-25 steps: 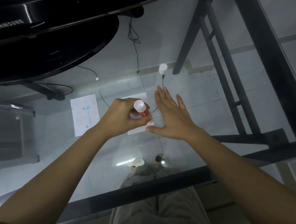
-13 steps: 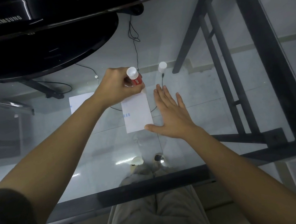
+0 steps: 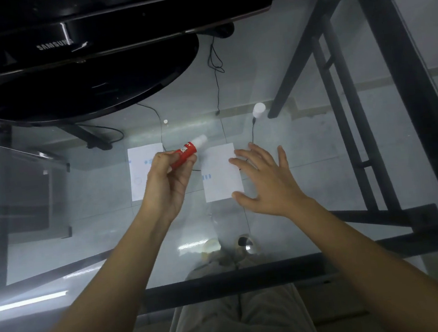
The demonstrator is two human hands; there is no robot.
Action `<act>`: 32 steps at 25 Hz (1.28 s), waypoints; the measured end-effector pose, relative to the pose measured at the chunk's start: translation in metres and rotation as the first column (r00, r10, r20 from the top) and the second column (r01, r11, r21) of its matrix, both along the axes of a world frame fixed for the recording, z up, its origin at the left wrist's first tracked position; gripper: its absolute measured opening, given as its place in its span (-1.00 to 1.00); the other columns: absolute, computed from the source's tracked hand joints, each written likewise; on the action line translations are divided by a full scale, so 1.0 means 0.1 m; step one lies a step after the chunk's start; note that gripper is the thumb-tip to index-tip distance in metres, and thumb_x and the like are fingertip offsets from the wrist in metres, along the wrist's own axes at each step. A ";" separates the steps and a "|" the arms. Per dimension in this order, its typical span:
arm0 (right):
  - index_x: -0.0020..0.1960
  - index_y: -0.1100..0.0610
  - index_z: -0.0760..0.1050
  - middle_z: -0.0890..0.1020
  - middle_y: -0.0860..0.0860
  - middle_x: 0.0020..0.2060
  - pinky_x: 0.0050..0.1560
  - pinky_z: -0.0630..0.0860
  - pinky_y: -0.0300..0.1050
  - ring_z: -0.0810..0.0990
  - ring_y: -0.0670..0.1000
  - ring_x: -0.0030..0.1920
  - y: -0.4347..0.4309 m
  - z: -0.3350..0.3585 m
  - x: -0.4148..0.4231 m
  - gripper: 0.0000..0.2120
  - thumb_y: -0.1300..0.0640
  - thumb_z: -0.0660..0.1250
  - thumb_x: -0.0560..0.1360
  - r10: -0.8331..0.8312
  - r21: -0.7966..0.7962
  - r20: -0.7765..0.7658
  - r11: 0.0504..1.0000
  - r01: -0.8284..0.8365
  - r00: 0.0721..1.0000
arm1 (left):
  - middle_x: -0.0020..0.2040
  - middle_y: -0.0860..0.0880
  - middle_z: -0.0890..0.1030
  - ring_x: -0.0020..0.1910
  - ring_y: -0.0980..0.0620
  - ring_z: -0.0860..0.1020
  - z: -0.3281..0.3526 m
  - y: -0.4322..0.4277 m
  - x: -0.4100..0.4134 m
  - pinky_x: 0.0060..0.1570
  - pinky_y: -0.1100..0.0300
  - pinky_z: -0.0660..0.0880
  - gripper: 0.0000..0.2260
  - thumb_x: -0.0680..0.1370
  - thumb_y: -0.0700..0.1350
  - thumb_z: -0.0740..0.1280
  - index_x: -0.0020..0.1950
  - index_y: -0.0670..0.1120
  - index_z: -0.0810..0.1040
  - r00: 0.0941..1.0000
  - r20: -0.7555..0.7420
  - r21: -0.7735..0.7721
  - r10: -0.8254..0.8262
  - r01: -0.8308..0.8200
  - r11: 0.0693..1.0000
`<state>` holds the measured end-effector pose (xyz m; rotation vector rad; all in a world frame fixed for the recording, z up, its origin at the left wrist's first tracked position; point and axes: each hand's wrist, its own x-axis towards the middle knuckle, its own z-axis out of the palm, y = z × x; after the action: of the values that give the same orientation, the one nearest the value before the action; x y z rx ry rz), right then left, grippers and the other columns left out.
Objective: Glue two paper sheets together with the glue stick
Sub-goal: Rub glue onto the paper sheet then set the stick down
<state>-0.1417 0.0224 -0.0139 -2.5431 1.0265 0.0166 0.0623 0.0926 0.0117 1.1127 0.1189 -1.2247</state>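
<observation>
Your left hand [image 3: 167, 183] pinches red glue stick with white end [image 3: 188, 150], long axis tilted up-right, off paper; near white paper sheet [image 3: 220, 172] lies just right of it, under your spread right hand [image 3: 266, 179] fingertips; second sheet [image 3: 142, 171] behind left fingers

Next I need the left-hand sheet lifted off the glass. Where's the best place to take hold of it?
Take the left sheet by its near left corner, coming from the left. It lies flat on the glass table, and the left hand holding the glue stick overlaps its right edge.
</observation>
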 end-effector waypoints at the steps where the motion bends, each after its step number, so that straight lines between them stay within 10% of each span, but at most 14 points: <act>1: 0.41 -0.02 0.20 0.23 -0.04 0.45 0.37 -0.20 0.33 0.03 0.03 0.48 0.01 0.00 0.01 -0.35 -0.23 0.19 0.39 -0.001 -0.009 0.000 1.000 0.001 1.000 | -0.11 -0.18 0.62 -0.14 -0.06 0.67 0.00 0.00 -0.01 -0.22 0.27 0.57 -0.96 0.50 -0.25 0.28 -0.12 -0.22 0.48 0.999 -0.036 0.017 -0.017 0.017 1.000; 8: 0.45 0.06 0.09 0.22 -0.01 0.46 0.41 -0.24 0.15 0.05 0.00 0.48 0.05 -0.03 -0.01 -0.27 -0.19 0.25 0.40 -0.039 0.044 0.081 0.998 0.036 0.996 | -0.18 0.05 0.65 -0.19 0.13 0.60 0.14 -0.35 0.07 -0.20 0.30 0.52 -0.85 0.47 -0.27 0.35 -0.03 -0.05 0.50 0.903 0.300 0.006 -0.306 0.319 0.948; 12: 0.46 0.09 0.10 0.23 0.03 0.47 0.44 -0.05 0.14 0.14 0.02 0.46 -0.01 0.00 -0.03 -0.33 -0.20 0.17 0.48 -0.157 0.038 0.167 0.988 0.153 0.973 | 0.01 0.02 0.59 -0.11 0.16 0.62 0.24 -0.79 0.03 -0.10 0.38 0.51 -0.67 0.42 -0.19 0.45 0.15 -0.01 0.50 0.517 0.697 0.217 -0.498 0.510 0.832; 19: 0.50 0.14 -0.20 -0.14 0.06 0.52 0.41 -0.27 0.00 -0.21 0.01 0.50 -0.32 -0.12 -0.14 -0.37 -0.17 -0.12 0.57 -0.280 -0.071 -0.121 0.959 0.273 0.952 | -0.02 -0.11 0.63 -0.06 -0.07 0.61 0.11 -1.21 -0.18 0.01 0.04 0.54 -0.69 0.41 -0.14 0.46 0.06 -0.14 0.43 -0.041 0.882 0.408 -0.469 0.565 0.717; 29: 0.49 0.14 -0.21 -0.13 0.07 0.52 0.40 -0.27 0.00 -0.19 0.03 0.50 -0.34 -0.14 -0.13 -0.36 -0.19 -0.13 0.57 -0.270 -0.065 -0.137 0.963 0.263 0.953 | 0.28 -0.10 0.52 0.22 0.01 0.48 0.05 -1.05 -0.13 0.19 0.29 0.34 -0.52 0.47 -0.13 0.40 0.36 -0.13 0.35 -0.115 0.881 0.440 -0.459 0.558 0.704; 32: 0.49 0.15 -0.02 0.17 0.12 0.48 0.42 0.10 -0.01 0.14 0.10 0.46 -0.22 0.05 -0.06 -0.41 -0.07 0.09 0.58 -0.352 0.082 0.122 0.936 0.344 0.928 | 0.34 -0.11 0.47 0.30 -0.04 0.43 0.09 -0.61 0.10 0.25 0.28 0.26 -0.60 0.55 -0.13 0.30 0.38 -0.12 0.35 -0.223 0.880 0.473 -0.419 0.489 0.733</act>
<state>-0.1477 0.0007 -0.0086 -2.2405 1.3840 -0.2177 0.0723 0.0316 0.0205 1.8510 -1.6924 -0.6577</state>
